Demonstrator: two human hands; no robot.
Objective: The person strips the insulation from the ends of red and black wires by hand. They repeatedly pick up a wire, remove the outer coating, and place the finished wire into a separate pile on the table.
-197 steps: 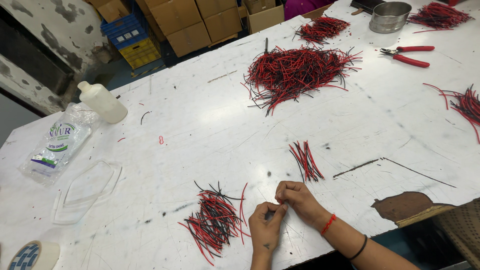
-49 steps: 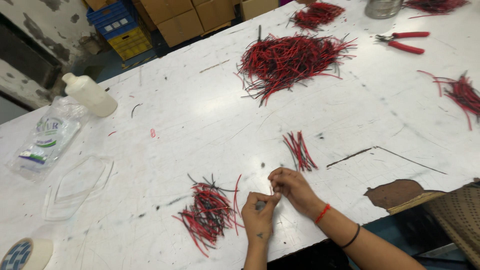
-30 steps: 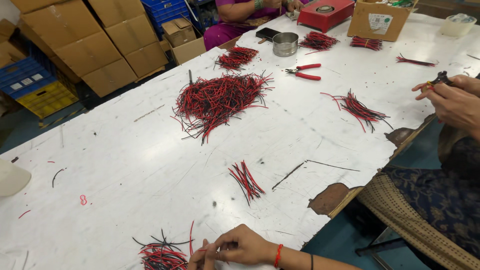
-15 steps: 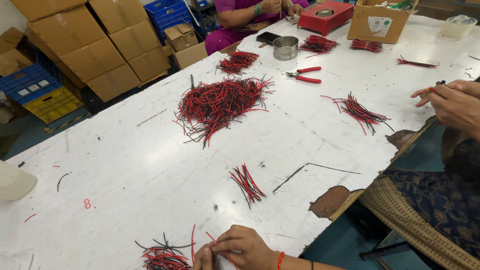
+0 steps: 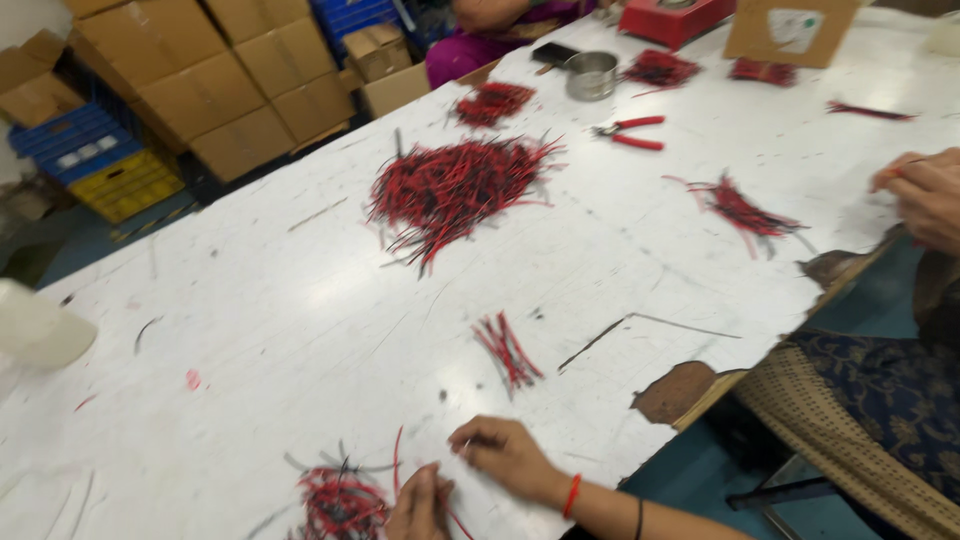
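My left hand and my right hand meet at the table's near edge, fingers pinched together on a thin red and black wire piece. The picture is blurred, so the wire itself barely shows. Just left of my hands lies a small pile of red and black wires. A neat little bundle of wires lies on the white table just beyond my right hand. A big heap of the same wires sits further out at mid-table.
A co-worker's hands work at the right edge near another wire bunch. Red-handled pliers, a metal cup and a red box stand at the far end. Cardboard boxes line the floor. The table edge has a chipped patch.
The view swung right and then back down a little, bringing my hands back into the frame. My hands stay together over the wire by the small pile.
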